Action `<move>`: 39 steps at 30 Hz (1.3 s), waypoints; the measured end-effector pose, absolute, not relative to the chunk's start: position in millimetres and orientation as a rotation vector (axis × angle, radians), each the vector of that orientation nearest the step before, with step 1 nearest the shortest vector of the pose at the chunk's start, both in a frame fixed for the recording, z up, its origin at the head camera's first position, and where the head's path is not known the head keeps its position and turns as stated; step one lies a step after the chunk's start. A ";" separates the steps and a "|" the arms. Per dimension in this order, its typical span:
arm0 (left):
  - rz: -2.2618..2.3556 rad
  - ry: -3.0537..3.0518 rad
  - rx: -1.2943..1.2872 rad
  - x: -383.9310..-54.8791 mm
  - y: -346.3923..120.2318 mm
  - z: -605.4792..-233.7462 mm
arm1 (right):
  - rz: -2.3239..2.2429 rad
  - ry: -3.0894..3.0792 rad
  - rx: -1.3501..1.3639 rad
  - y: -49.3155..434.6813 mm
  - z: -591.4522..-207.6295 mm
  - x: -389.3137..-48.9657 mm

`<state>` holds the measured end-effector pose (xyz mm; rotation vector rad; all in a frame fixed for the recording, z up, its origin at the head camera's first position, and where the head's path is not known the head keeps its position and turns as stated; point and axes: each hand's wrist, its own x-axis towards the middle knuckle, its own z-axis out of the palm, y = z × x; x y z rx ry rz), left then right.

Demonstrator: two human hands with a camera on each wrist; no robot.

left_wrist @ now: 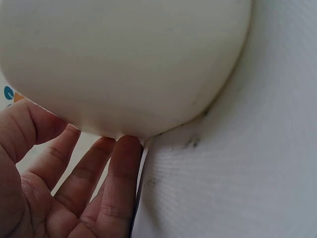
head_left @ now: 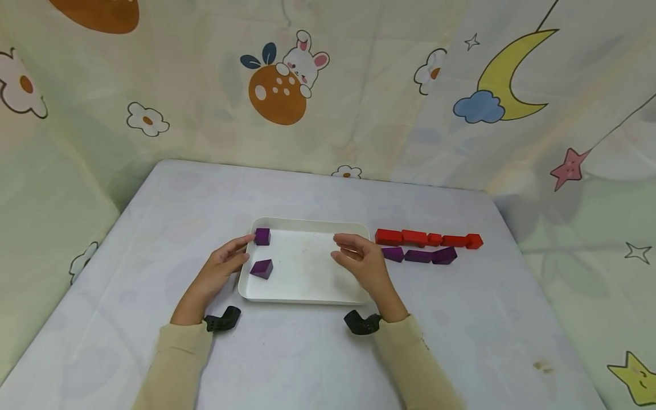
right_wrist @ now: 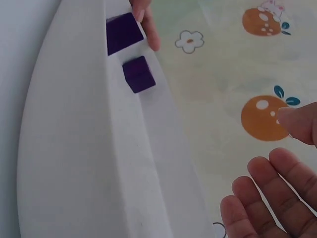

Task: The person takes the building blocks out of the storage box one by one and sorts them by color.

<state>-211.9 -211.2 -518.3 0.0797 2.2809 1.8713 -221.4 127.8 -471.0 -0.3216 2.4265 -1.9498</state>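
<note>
A white tray [head_left: 307,291] lies on the table. Inside it, along its left side, are a purple cube [head_left: 262,236] and a purple wedge-like block [head_left: 262,269], set apart. My left hand [head_left: 219,270] is at the tray's left edge; in the left wrist view its fingertips [left_wrist: 127,148] touch the outside of the tray wall, gently bent. Over the tray's right end hovers my right hand [head_left: 361,262], with nothing between thumb and fingers. The right wrist view shows its fingers [right_wrist: 265,171] spread loosely, apart from both purple blocks.
Right of the tray, several red blocks [head_left: 415,238] form a row. In front of them lies a shorter row of purple blocks [head_left: 418,256], partly behind my right hand. A patterned cloth [head_left: 205,85] hangs behind the table [head_left: 302,353].
</note>
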 end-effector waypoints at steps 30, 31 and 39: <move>1.899 2.251 0.086 -213.6 -211.6 -519.1 | -1.765 2.362 -0.481 31.9 -490.5 -207.5; 1.901 2.250 0.089 -213.7 -211.6 -519.2 | -1.752 2.366 -0.470 29.8 -491.1 -207.6; 1.894 2.259 0.090 -213.3 -210.9 -518.6 | -1.637 2.417 -0.410 15.4 -492.8 -209.2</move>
